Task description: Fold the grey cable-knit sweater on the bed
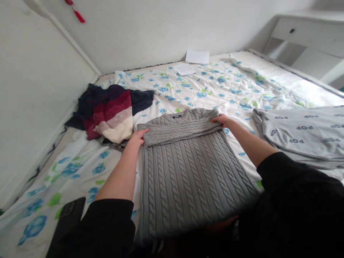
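well, left hand (137,138) and right hand (221,120) gripping the folded-over top of a grey cable-knit sweater (188,179), flat on a floral bed sheet (204,86); crumpled striped sweater (113,113) just left, grey lettered garment (301,132) right, white wall (134,32) beyond.

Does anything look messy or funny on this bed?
Yes! The striped sweater lies crumpled in a heap near the wall, while the grey cable-knit sweater lies flat and neat. Two sheets of paper also sit oddly at the bed's far end.

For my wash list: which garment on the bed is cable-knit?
The grey cable-knit sweater, top folded over. The striped sweater shows colour bands; the grey garment at right has POP lettering.
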`<move>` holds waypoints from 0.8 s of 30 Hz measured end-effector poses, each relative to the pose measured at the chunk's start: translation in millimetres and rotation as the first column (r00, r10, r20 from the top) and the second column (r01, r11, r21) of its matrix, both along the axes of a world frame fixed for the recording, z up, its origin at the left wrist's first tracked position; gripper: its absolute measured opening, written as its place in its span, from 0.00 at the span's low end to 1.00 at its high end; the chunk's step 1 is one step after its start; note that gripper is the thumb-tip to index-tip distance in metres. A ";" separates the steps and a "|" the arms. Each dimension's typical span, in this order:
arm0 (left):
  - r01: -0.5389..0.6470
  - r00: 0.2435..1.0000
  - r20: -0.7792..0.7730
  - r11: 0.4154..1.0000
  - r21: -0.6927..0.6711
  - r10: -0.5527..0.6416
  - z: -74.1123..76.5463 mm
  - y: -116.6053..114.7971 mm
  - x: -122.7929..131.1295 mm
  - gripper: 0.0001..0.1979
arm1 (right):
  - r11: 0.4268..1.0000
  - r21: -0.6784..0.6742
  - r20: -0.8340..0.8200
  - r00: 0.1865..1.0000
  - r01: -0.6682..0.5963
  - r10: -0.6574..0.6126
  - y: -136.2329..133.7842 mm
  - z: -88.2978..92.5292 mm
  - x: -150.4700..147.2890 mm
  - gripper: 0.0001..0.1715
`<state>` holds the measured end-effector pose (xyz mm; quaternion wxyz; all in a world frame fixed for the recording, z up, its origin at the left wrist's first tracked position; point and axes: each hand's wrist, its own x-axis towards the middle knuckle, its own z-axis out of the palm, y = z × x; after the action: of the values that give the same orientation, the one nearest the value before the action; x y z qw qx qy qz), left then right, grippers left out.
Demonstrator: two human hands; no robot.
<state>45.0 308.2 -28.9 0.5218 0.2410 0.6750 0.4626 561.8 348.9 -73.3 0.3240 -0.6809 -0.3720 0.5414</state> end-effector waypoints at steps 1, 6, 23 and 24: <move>-0.041 0.999 -0.013 0.999 0.024 0.042 8.6 11.1 1.0 0.25 | 0.999 0.043 0.007 0.999 0.031 -0.031 11.1 8.3 -2.9 0.23; -0.157 0.988 0.040 0.936 0.316 0.152 75.7 41.8 -8.9 0.22 | 0.924 0.359 -0.109 0.989 0.135 -0.103 50.8 68.5 -2.6 0.24; 0.515 0.789 -0.190 0.797 -0.315 -0.585 70.9 -295.1 -65.4 0.25 | 0.907 -0.136 0.167 0.893 -0.399 0.418 -239.7 54.9 89.9 0.11; 0.510 0.800 -0.149 0.790 -0.341 -0.581 72.9 -300.4 -55.7 0.27 | 0.917 -0.165 0.204 0.897 -0.364 0.393 -241.6 57.3 84.4 0.09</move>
<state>-10.8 7.9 44.0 0.5749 0.4050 0.6938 0.1555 646.2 107.3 -16.1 0.1239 -0.6726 -0.4989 0.5324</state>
